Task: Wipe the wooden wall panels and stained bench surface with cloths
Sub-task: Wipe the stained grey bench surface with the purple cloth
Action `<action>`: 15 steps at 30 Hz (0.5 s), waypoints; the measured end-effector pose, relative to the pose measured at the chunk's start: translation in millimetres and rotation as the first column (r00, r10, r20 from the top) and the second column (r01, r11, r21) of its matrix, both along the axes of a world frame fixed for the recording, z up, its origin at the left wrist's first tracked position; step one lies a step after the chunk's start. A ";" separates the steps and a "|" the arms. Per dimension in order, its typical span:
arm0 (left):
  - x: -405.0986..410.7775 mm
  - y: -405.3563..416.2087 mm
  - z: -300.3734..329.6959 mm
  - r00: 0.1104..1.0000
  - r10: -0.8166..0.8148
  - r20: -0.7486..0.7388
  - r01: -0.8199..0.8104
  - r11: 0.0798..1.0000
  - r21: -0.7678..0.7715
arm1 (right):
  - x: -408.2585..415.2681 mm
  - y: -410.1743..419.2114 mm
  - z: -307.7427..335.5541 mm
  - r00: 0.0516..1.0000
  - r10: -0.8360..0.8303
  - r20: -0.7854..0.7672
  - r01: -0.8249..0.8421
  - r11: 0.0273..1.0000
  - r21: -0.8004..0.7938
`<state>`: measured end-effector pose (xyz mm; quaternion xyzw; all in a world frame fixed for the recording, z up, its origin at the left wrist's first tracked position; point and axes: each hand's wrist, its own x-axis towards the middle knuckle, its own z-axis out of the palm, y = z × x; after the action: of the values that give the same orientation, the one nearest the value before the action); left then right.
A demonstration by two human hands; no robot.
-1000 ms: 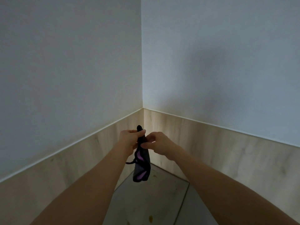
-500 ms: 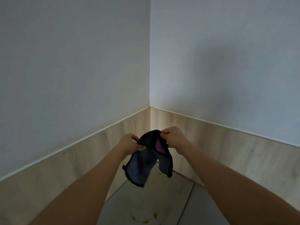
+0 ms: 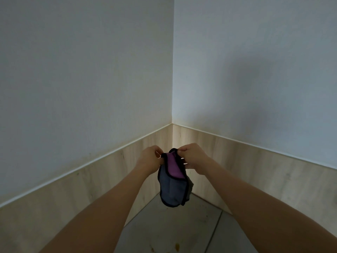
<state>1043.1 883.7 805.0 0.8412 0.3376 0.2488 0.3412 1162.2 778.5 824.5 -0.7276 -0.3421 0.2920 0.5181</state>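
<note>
Cloth (image 3: 173, 187): pinched at its top edge by left hand (image 3: 150, 159) and right hand (image 3: 193, 157), held clear of wooden panels (image 3: 237, 161). Bench (image 3: 173, 232): yellowish stains (image 3: 177, 245) evidently not yet wiped.

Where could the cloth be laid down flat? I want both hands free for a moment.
The grey bench surface under the cloth lies bare between the two wooden wall panels, apart from small yellowish stains near the bottom edge. A seam crosses it. Only the corner is crowded, where left hand and right hand hold the cloth.
</note>
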 end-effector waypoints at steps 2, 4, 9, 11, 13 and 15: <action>0.2 -1.1 2.1 0.999 -0.032 0.016 0.031 0.999 0.025 | 0.7 -3.1 2.8 0.999 -0.017 -0.047 0.018 1.000 0.015; 2.9 -3.5 3.2 0.994 -0.108 -0.022 0.109 0.993 0.047 | -1.0 -5.0 4.2 0.998 0.006 -0.061 -0.006 1.000 -0.002; 4.0 -1.5 8.3 0.998 0.025 -0.057 -0.020 0.997 0.073 | 6.8 0.6 -0.8 0.981 -0.168 -0.094 0.162 0.985 -0.063; -1.8 4.0 7.5 0.995 0.092 -0.027 -0.092 0.996 0.000 | 16.0 2.6 -4.8 0.955 -0.275 -0.114 0.273 0.962 -0.033; -8.7 10.7 5.1 0.994 0.109 -0.020 -0.111 0.990 -0.083 | 14.9 1.4 -2.9 0.935 -0.307 -0.178 0.315 0.949 0.021; -13.7 15.4 0.1 0.996 0.080 -0.048 -0.087 0.986 -0.146 | 7.0 -8.9 5.3 0.950 -0.313 -0.006 0.307 0.934 -0.183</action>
<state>1029.4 899.1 805.1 0.8039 0.3972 0.2193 0.3846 1169.2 769.6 829.8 -0.8108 -0.1864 0.2490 0.4959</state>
